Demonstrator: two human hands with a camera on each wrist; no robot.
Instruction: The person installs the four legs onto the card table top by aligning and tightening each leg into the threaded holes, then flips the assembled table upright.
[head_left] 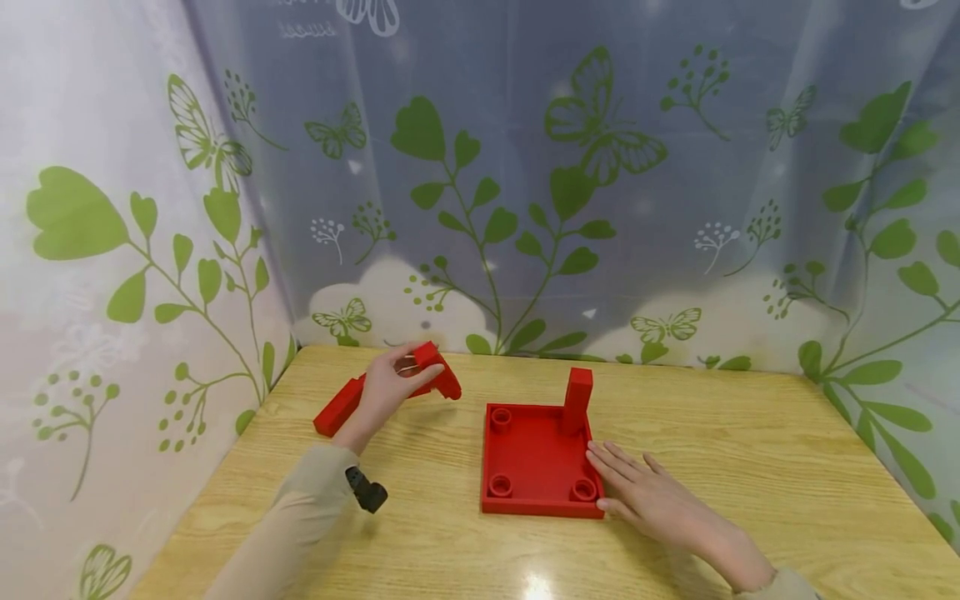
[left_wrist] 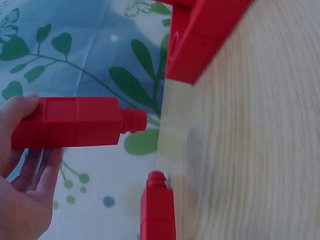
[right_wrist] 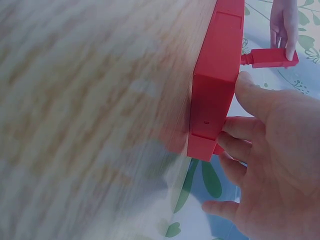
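Red leg [left_wrist: 75, 121], seemingly light, stiff, best held by its shaft: left hand [head_left: 386, 387] is pinching it left of the base [head_left: 536, 457], right hand [head_left: 660, 502] is resting spread fingers against the base's right side.

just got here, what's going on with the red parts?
A person's left hand holds a red block-shaped post with a ridged round end above the wood-grain table. Their right hand rests its fingers against the right wall of a square red tray. One upright red post stands at the tray's far right corner; the other three corners show open round sockets. At least one more red post lies on the table, left of the tray.
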